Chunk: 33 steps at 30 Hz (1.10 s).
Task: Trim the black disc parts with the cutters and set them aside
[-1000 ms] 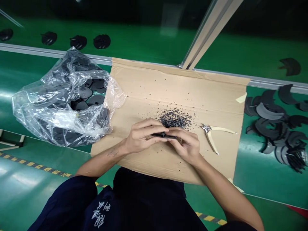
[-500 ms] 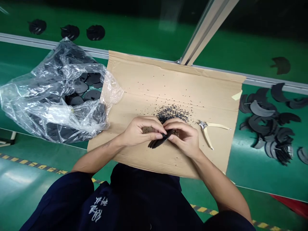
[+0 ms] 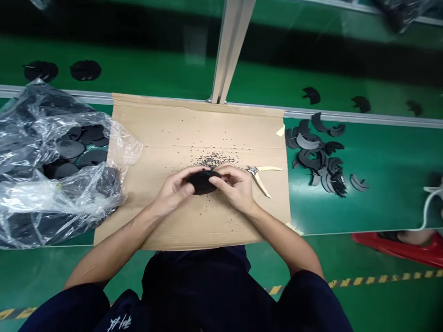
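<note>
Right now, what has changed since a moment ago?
The black rounded piece, seen edge-on before, has turned its flat face upward between the left hand and right hand. Neither hand let go. The cream-handled pliers, black crumbs and clear plastic bag stayed put.

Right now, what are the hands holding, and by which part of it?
Both hands hold a black rounded disc: the left hand grips its left edge and the right hand its right edge.
</note>
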### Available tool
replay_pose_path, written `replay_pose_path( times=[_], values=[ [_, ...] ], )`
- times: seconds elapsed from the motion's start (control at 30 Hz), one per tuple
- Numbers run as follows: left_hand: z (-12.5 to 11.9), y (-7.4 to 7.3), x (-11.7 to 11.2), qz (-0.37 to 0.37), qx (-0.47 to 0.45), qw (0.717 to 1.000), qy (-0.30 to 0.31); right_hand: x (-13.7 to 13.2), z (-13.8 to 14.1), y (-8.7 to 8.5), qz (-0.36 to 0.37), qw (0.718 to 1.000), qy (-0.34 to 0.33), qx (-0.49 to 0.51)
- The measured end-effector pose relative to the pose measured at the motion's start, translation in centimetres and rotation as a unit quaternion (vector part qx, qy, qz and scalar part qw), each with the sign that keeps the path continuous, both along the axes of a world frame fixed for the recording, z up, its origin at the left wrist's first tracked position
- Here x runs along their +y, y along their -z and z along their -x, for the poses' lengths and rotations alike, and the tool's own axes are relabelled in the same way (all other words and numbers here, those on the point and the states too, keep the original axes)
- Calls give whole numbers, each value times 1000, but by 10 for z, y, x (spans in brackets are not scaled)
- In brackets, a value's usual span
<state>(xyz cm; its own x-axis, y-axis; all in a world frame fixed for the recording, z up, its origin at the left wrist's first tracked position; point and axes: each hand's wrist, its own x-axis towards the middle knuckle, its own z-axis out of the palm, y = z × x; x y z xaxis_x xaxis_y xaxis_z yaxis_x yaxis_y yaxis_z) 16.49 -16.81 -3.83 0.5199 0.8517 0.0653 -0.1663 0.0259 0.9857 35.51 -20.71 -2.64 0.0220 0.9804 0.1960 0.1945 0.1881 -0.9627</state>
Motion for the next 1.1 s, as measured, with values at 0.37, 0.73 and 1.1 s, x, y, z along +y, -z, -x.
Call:
replay_pose_path(
  times=[0.37, 0.73, 1.1],
  values=[
    [9, -10, 15, -95, 114, 987, -60, -43, -133, -4, 16, 826, 33, -563],
    [7, 1, 15, -179, 87, 979, -33, -1, -62, -35, -55, 938, -108, -324],
    [11, -2, 19, -207, 70, 975, -28, 14, -57, -25, -156, 907, -131, -368]
  ],
)
